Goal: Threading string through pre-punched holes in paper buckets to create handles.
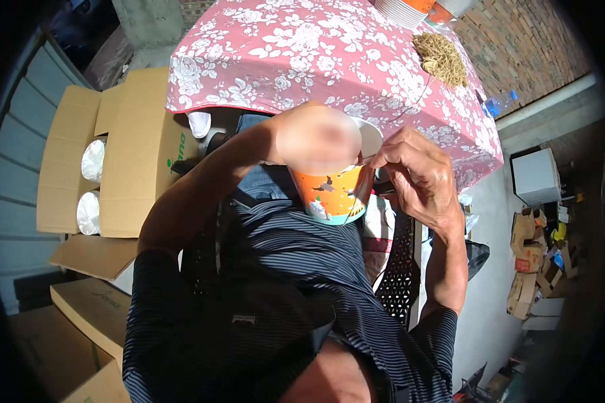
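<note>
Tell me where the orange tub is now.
The tub is near the middle of the head view, in front of the tablecloth, with the left hand at its upper left, right hand at its right.

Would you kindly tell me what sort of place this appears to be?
Probably a makeshift workshop: open cartons at left, stacked tubs on a flowered tablecloth, and a bare brick wall at right.

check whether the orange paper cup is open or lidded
Open: the orange paper cup shows its white inner wall beside the right hand, uncovered.
</note>
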Motion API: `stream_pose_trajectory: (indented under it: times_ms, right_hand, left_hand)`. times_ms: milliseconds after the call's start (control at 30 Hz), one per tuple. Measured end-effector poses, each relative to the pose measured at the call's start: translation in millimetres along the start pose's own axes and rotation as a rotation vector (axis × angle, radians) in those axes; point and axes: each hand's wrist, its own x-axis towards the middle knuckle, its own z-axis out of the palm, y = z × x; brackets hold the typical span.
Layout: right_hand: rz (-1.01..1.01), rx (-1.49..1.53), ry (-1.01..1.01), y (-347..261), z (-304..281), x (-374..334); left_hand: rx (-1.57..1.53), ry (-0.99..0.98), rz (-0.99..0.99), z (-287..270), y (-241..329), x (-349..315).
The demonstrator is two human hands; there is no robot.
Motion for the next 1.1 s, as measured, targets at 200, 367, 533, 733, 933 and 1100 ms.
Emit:
stream_pose_trajectory:
  times_ms: [200, 367, 533, 733, 933, 1100]
  right_hand:
    - [0.083, 0.072, 0.008, 0.5, -8.7, 0.8]
    - [0.418, 0.654, 0.06, 11.9, -6.7, -3.5]
    - [0.35, 0.663, 0.136, 25.6, -9.9, -4.3]
    - [0.238, 0.151, 0.049, 20.3, -11.9, -18.9]
    - [0.281, 0.105, 0.004, 0.1, -3.5, -31.9]
    - [0.285, 0.094, 0.12, 4.3, 9.0, -38.5]
  left_hand:
    - [-0.049, -0.112, 0.076, 4.4, 5.2, 3.3]
    - [0.117, -0.179, 0.115, 9.9, 6.7, 7.7]
    - [0.289, -0.271, 0.142, 7.3, 10.2, 10.0]
    - [0.145, -0.294, 0.09, 5.0, 3.3, 12.0]
    - [0.172, -0.288, 0.117, 8.0, 2.0, 16.9]
    - [0.072, -0.251, 0.035, 14.0, 2.7, 14.4]
